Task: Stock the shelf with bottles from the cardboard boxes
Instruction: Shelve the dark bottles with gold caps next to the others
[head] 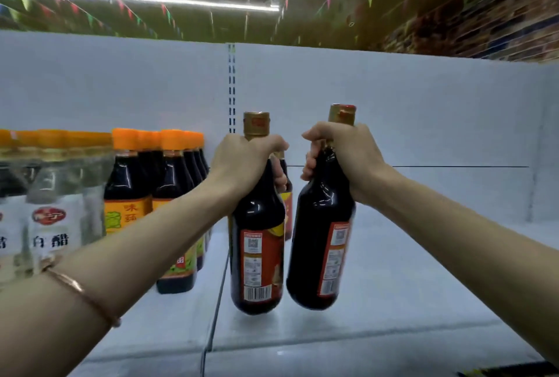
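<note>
On the white metal shelf [408, 270], far left, stand clear white-vinegar bottles w/ orange caps [51, 216]; next to them a row of dark sauce bottles w/ orange caps & yellow labels [130, 189]. Another dark bottle [287, 192] stands behind, mostly hidden. Both arms reach fwd. Left hand [245, 161] is clenched round the neck of a gold-capped dark glass bottle w/ red label [257, 243]; right hand [341, 158] grips its twin [320, 243], tilted. Both bottles look just above the shelf, nearly touching.
</note>
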A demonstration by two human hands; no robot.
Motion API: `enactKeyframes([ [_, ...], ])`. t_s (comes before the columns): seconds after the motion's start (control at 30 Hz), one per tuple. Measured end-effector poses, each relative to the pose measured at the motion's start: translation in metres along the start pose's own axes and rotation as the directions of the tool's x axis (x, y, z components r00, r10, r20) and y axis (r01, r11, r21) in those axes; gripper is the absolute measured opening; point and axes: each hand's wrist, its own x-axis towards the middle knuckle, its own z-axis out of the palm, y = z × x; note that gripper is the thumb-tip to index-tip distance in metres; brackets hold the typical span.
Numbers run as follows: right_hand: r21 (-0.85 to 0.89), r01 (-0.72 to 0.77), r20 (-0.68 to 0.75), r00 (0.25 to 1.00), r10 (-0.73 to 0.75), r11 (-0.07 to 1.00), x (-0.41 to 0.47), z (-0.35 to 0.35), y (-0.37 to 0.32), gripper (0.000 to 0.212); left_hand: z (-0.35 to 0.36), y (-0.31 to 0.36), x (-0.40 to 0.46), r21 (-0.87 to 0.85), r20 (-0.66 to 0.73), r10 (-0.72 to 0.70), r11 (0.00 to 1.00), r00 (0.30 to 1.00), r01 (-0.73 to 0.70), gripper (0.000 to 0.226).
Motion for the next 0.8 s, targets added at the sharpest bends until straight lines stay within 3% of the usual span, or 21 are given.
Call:
enactKeyframes([
  [0.17, 0.030, -0.030, 0.062, 0.998, 0.028, 0.999, 0.036, -0.001, 0.026, 0.029, 0.007, -0.026, 0.024, 0.104, -0.080, 0.023, 0.994, 0.997, -0.015, 0.038],
  [0.4, -0.038, -0.078, 0.119, 0.989, 0.082, 0.996, 0.072, -0.010, 0.067, 0.031, 0.014, -0.060, 0.054, 0.184, -0.179, -0.042, 0.980, 0.983, 0.075, 0.039],
  [0.67, -0.114, -0.080, 0.064, 0.994, 0.087, 0.990, 0.102, -0.012, 0.101, 0.025, 0.005, -0.087, 0.082, 0.196, -0.213, -0.099, 0.970, 0.972, 0.142, 0.034],
  [0.8, -0.182, -0.045, -0.023, 0.999, 0.041, 0.982, 0.112, -0.010, 0.112, 0.028, 0.001, -0.102, 0.089, 0.357, -0.306, 0.142, 0.934, 0.941, -0.024, 0.018],
])
